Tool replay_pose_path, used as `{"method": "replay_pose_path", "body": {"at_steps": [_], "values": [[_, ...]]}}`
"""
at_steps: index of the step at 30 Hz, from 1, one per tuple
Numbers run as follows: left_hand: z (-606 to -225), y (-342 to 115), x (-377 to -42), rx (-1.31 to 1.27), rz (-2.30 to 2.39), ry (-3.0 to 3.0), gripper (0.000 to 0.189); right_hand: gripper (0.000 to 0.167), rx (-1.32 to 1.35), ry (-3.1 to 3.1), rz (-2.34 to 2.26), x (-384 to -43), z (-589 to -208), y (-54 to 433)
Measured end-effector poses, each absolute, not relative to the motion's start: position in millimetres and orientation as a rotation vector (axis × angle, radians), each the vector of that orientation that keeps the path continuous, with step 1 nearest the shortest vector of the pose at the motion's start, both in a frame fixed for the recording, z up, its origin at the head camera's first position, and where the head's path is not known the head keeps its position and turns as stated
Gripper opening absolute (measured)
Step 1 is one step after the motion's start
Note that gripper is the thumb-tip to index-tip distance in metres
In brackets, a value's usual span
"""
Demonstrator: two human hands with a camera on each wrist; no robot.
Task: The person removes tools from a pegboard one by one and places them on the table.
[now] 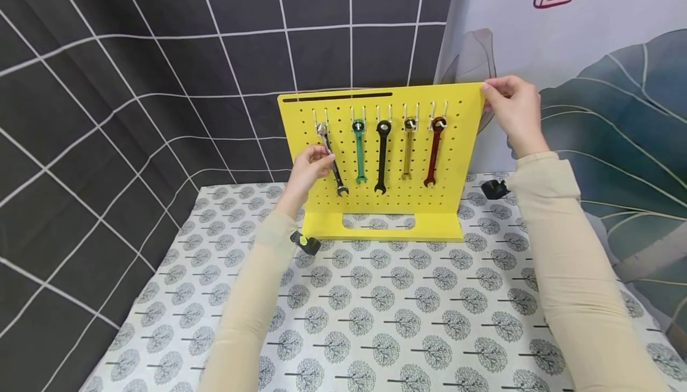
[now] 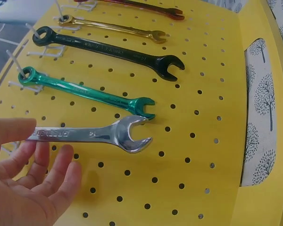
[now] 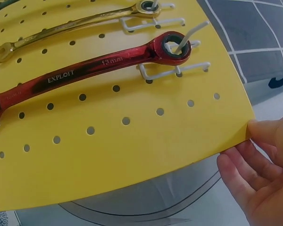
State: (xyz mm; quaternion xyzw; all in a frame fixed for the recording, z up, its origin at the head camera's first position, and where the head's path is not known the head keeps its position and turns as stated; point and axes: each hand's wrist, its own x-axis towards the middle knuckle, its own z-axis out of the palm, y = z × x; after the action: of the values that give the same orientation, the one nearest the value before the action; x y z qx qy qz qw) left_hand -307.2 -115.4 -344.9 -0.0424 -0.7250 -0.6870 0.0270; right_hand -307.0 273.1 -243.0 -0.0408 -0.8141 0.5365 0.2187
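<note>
A yellow pegboard [image 1: 370, 201] stands upright on the table, with several combination wrenches on white hooks. My left hand [image 1: 307, 176] pinches the silver wrench [image 2: 89, 134] by its shaft between thumb and fingers. In the head view, the wrench's ring end is up at its hook and its open end points down. My right hand [image 1: 514, 108] grips the board's upper right corner, thumb in front and fingers behind. Nearest to that hand hangs the red wrench [image 3: 104, 63]. Between them are the green wrench [image 1: 359, 153], the black wrench [image 1: 383, 156] and the gold wrench [image 1: 408, 152].
A tree-print cloth [image 1: 386, 320] covers the table. Behind and to the left hangs a dark curtain [image 1: 177, 22] with white grid lines. A pale printed cloth [image 1: 617, 34] hangs at the right. The board's base has a cut-out slot at its front.
</note>
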Motion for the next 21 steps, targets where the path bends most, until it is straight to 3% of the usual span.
{"method": "replay_pose_path", "body": {"at_steps": [21], "values": [[-341, -118, -293, -0.21, -2.007, -2.261, 0.018, 0.042, -0.118, -2.286, 1.461, -308, -243, 272]]}}
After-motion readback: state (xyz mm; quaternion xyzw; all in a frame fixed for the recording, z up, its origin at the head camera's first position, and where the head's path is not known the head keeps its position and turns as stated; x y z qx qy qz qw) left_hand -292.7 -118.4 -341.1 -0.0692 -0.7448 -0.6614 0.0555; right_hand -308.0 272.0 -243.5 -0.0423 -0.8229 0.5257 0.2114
